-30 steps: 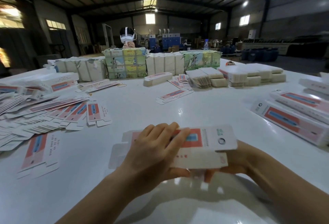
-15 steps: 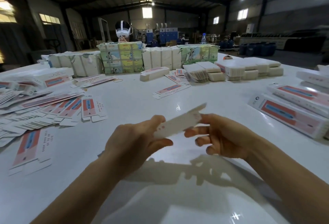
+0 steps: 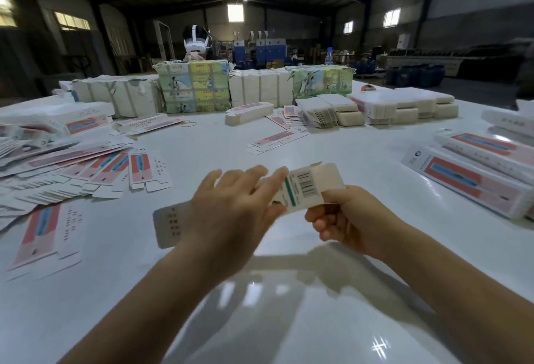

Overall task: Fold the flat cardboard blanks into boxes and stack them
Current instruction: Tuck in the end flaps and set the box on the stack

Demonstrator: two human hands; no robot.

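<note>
Both hands hold one blank [image 3: 306, 187] above table [image 3: 332, 146], near centre. Left hand [image 3: 228, 213] over its left half, fingers extended, grip hidden. Right hand [image 3: 346, 219] pinches barcode end, fingers curled. Loose blanks [image 3: 95, 170] fanned left; folded boxes [image 3: 474, 172] stacked right

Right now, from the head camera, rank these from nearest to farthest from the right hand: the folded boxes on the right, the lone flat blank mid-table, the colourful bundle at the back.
From the right hand:
1. Folded boxes, right.
2. Lone flat blank, mid-table.
3. Colourful bundle, back left.
</note>
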